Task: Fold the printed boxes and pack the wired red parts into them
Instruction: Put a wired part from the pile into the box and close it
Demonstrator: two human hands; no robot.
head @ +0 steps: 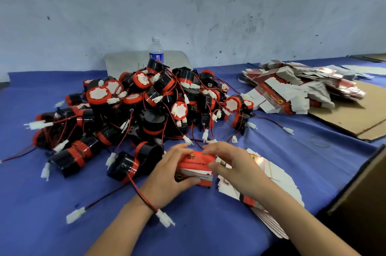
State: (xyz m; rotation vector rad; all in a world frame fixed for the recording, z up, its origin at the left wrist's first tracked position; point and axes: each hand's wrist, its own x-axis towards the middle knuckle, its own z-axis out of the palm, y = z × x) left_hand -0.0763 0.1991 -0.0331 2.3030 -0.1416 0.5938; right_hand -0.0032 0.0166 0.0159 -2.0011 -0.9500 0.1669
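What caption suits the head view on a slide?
Left hand and right hand hold a red printed box before a heap of wired red parts.

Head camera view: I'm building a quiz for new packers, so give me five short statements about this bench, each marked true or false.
1. Both hands hold one box. True: the left hand and the right hand grip the red printed box.
2. The water bottle lies on its side. False: the water bottle stands upright behind the pile of wired red parts.
3. A wire crosses the left wrist. True: the red-black wire lies over it and ends in a white connector.
4. The far heap of flat boxes rests only on cloth. False: the heap of flat boxes lies partly on a brown cardboard sheet.
5. The cloth is green. False: the cloth is blue.
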